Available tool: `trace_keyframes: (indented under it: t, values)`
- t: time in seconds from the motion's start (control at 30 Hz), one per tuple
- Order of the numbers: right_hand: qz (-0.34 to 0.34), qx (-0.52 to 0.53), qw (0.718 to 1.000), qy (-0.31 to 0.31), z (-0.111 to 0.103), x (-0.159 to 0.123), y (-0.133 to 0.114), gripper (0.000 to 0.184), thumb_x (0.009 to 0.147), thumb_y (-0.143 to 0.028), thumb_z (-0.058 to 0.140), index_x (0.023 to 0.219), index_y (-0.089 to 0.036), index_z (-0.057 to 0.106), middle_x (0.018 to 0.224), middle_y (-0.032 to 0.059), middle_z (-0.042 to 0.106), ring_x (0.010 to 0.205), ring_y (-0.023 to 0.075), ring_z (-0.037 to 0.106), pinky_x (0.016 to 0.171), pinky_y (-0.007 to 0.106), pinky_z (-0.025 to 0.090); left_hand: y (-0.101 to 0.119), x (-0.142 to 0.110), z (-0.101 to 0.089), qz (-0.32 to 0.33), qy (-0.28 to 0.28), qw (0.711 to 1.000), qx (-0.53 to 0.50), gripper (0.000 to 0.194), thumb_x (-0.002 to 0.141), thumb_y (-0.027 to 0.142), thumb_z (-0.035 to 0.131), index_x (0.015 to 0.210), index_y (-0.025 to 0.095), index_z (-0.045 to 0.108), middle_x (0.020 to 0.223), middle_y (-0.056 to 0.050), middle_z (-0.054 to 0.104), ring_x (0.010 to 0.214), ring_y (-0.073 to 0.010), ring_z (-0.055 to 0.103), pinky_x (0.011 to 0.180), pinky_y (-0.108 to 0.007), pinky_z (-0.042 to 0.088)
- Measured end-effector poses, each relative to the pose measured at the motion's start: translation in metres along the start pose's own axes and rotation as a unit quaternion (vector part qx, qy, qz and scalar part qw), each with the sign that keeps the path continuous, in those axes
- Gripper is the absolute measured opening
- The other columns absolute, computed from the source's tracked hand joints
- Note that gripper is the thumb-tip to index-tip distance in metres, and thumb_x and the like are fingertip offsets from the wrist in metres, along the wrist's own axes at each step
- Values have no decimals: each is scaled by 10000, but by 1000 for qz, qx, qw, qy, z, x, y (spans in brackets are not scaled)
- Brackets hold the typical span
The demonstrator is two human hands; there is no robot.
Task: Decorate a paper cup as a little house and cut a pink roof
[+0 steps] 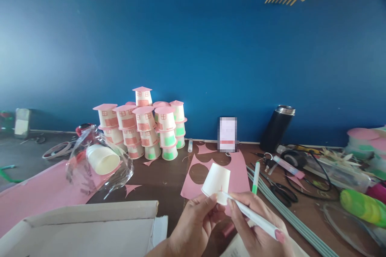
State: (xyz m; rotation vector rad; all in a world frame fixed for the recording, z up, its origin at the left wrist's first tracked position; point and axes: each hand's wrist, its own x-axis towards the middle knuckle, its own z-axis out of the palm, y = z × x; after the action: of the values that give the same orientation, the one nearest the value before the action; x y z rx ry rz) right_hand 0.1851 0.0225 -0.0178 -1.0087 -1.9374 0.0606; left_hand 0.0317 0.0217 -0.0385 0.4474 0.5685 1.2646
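My left hand (197, 219) pinches a white paper cup (216, 178) by its rim, the cup turned bottom up and slightly tilted. A short red line shows on the cup's side. In my right hand (256, 225) is a white marker (255, 217) with a reddish end, its tip touching the cup near that line. Below and behind the cup lies a pink paper sheet (239, 168) with round holes cut out. A green-and-white marker (256, 176) sits just beyond my right hand. Back left, stacked paper-cup houses (144, 122) carry pink roofs and drawn windows.
A plastic bag with white cups (102, 160) and a white box (90, 229) are on the left. At right are a black bottle (276, 128), grey-green sticks (289, 213), black scissors (282, 192) and a yellow-green bottle (362, 207). A phone (228, 132) leans against the blue partition (199, 48).
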Motion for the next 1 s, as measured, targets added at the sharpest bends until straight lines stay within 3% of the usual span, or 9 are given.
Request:
trace_keyframes:
  t: [0.4,1.0]
  values:
    - [7,27,1000,-6,0,1,-3,80,951,-221,529,996,-224,595,756,-17,654,550,99,655,545,211,500,0,2,-1,1,-7,1000,-16,167,821,234,708,767,84,758,723,-63,720,721,-121,639,734,-224,505]
    - [5,5,1000,-27,2,-1,-3,77,946,-234,529,997,-240,586,777,-12,668,634,130,666,586,236,500,1,1,1,4,-6,1000,-24,176,796,240,729,727,78,738,703,-68,698,700,-122,621,737,-232,494]
